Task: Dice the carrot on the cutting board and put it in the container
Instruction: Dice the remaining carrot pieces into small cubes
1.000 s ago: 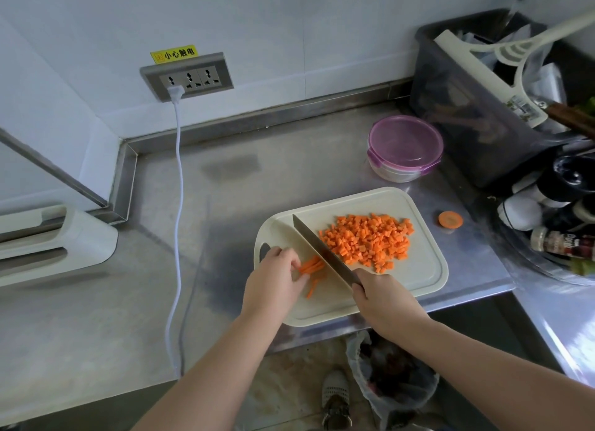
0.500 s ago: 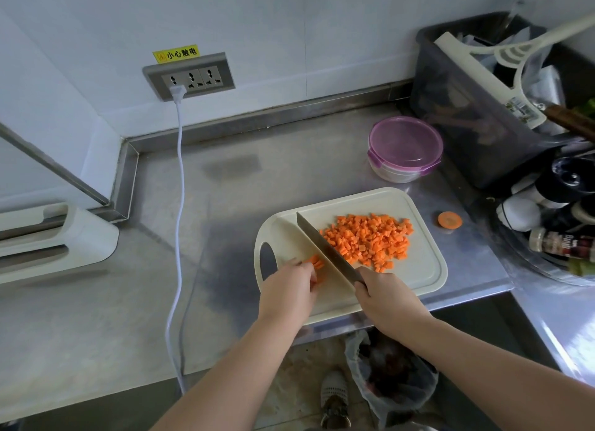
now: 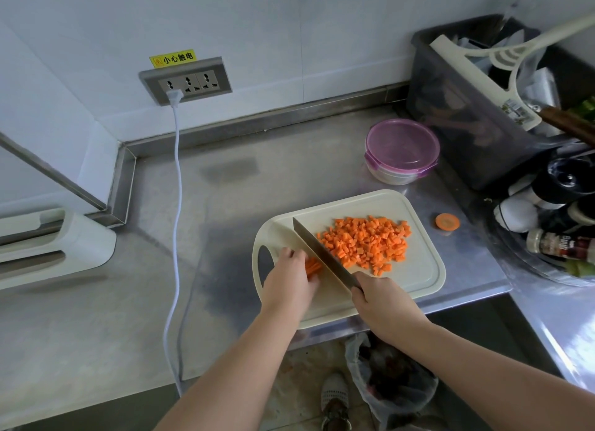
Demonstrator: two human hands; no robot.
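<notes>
Well to the left of both grips, on the wall behind the bench [image 3: 225, 205], a yellow label [image 3: 173, 59] reads 小心触电 above a three-way socket [image 3: 186, 81], and a white cable [image 3: 176, 205] drops from it across the steel. On the cutting board [image 3: 418, 269], the left grip [image 3: 289, 279] has its fingers curled over the last carrot strips [image 3: 313, 266], pinning them together against the board. Just to its right lies the knife [image 3: 325, 256], its blade touching the strips' cut ends. The right grip [image 3: 383, 301] is wrapped closed around the handle. Beyond the blade, to the right, lies the pile of diced carrot [image 3: 367, 243]. The step in hand looks like the dicing itself, nearly finished. The next cuts call for short, even strokes with the left fingertips kept tucked back from the edge, since little carrot is left to hold. Further right and behind, well apart from the grips, the container [image 3: 402, 150] stands with its purple lid on, so it needs opening before anything goes in. A carrot end slice [image 3: 447, 221] lies on the bench right of the board. At far right a spice bottle [image 3: 560, 245] carries print too small to read.
</notes>
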